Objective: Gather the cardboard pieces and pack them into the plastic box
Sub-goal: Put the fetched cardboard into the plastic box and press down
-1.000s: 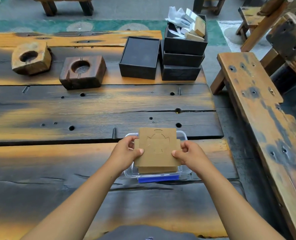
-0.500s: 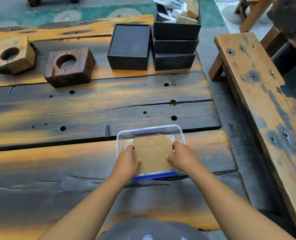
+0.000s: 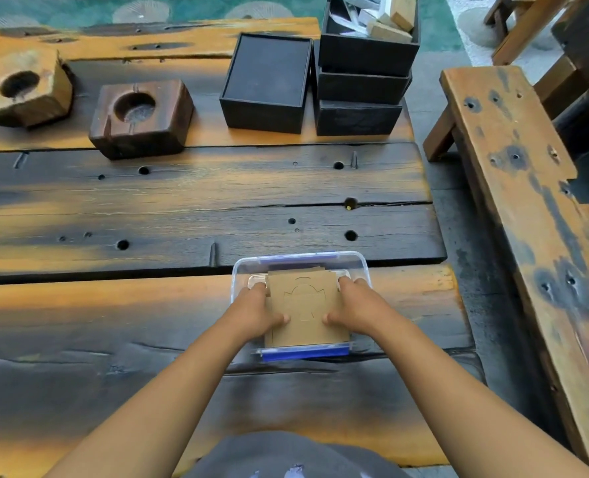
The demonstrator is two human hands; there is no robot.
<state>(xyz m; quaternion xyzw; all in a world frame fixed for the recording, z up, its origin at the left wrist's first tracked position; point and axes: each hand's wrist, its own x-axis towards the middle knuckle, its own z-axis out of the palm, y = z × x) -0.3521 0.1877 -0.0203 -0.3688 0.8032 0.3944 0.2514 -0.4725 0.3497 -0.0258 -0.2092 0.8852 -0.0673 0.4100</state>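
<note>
A stack of brown cardboard pieces (image 3: 305,305) with a cut outline on the top sheet lies inside the clear plastic box (image 3: 300,262), which has blue clips and sits on the wooden table near its front right. My left hand (image 3: 253,313) grips the stack's left edge, thumb on top. My right hand (image 3: 357,307) grips its right edge the same way. Both hands reach down into the box. The lower sheets are mostly hidden under the top one.
Further back stand an open black box (image 3: 267,82), a pile of black boxes (image 3: 362,84) topped with paper and wood scraps, and two wooden blocks with round holes (image 3: 141,119) (image 3: 24,86). A wooden bench (image 3: 527,208) runs along the right.
The cardboard stack, held tilted above the box a second ago, has been lowered flat into the box. Both hands went down with it and still hold its edges.
</note>
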